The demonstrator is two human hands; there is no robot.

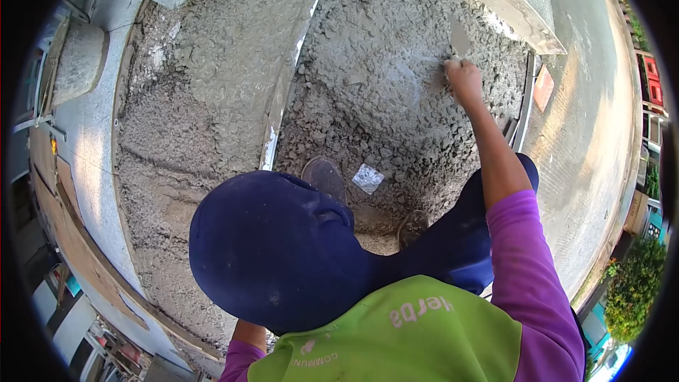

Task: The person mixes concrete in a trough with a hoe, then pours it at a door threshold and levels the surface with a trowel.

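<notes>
My right hand is closed around the handle of a trowel, its fingers wrapped tight. The trowel's blade points away from me over rough wet concrete, near the far right corner of the poured bed. My left hand is hidden behind my bent knee; only part of the forearm shows at the bottom. A long straight metal strip runs through the concrete to the left of my feet. Between my shoes lies a crumpled piece of clear plastic.
A raised concrete block borders the bed at the far right, with a reddish tile-like piece beside the edge form. Paved road runs along the right. At left is a concrete ledge. My shoe stands in coarse mix.
</notes>
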